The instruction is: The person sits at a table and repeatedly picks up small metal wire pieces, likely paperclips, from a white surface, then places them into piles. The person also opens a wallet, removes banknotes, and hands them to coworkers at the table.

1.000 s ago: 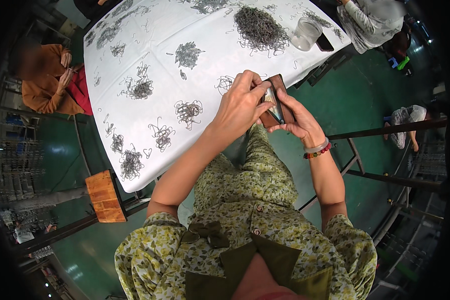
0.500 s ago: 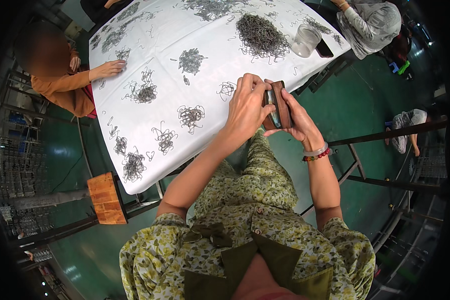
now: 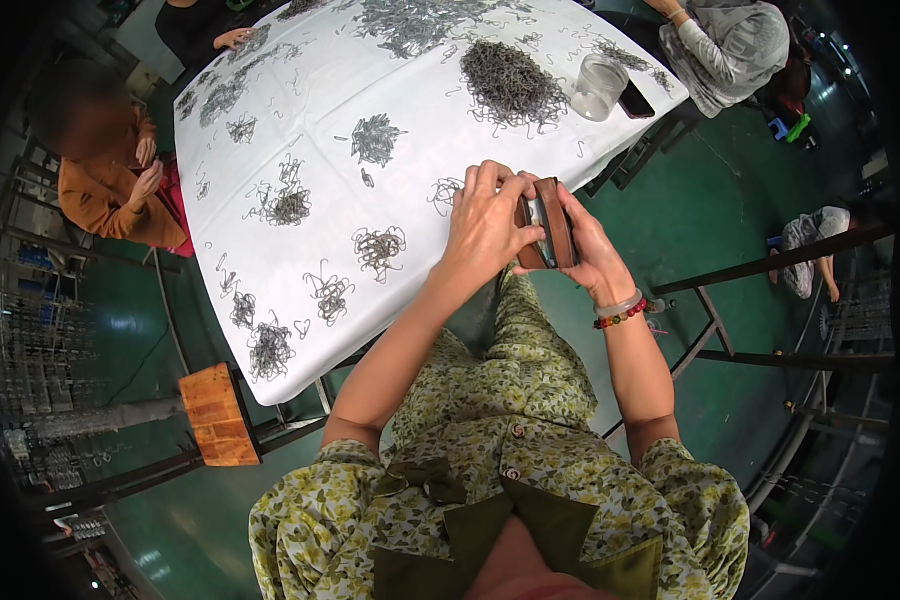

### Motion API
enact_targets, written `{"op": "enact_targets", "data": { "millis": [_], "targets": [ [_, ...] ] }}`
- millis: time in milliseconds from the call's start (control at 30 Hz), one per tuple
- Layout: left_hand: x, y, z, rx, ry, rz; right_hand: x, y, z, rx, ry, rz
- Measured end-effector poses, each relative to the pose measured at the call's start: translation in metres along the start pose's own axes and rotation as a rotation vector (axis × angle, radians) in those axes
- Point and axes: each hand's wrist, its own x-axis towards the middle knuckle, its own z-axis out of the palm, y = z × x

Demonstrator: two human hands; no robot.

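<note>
A brown wallet (image 3: 560, 237) is held between my two hands, just off the near right edge of the table. My left hand (image 3: 488, 222) grips its left side, thumb and fingers at the parted opening, where something pale shows inside. Around the wallet's right side and underneath curl the fingers of my right hand (image 3: 594, 250), closed on it. Beaded and pale bracelets (image 3: 622, 311) circle my right wrist. On the white-covered table (image 3: 320, 235), the nearest heap of bent metal hooks (image 3: 444, 194) lies beside my left hand.
A big dark hook heap (image 3: 511, 84), a clear plastic jar (image 3: 598, 88) and a black phone (image 3: 635, 99) sit at the far right. Co-workers are at the left (image 3: 110, 190), far left and far right. A wooden stool (image 3: 220, 414) stands near the table's lower left corner.
The co-worker in orange has drawn a hand back from the table. Another co-worker's hand has come in at the far left edge. My hands still hold the wallet, its opening slightly narrower in view.
</note>
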Motion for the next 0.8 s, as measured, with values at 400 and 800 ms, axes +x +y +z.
{"op": "enact_targets", "data": {
  "millis": [400, 800],
  "targets": [
    [-0.001, -0.003, -0.003, -0.165, 0.027, 0.034, 0.008, -0.002, -0.005, -0.085, -0.056, 0.069],
    [-0.002, -0.021, -0.009, -0.115, 0.053, -0.103, -0.007, -0.002, 0.029, -1.109, 0.164, -0.616]
  ]
}}
